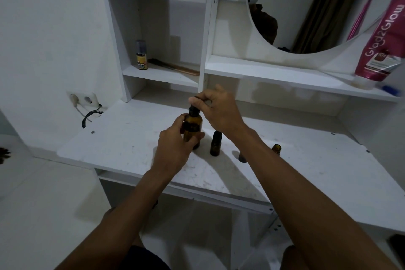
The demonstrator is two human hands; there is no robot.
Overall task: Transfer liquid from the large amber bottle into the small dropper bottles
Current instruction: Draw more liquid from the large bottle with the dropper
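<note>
Glass, by the look of the large amber bottle (192,129): rigid, smooth, probably slippery and breakable, moderate in weight. Standing upright on the worktop (131,138) at centre frame, gripped round its body by the left hand (175,144); best held there, low and firm. Pinched from above by the right hand (219,109): the black cap (194,112). Just right, a capped small dropper bottle (215,143); further right, a second small bottle (276,148), uncapped, half hidden behind the forearm. Legible at upper right: "Glad2Glow" on a pink tube (383,39). Nothing readable on the amber glass.
</note>
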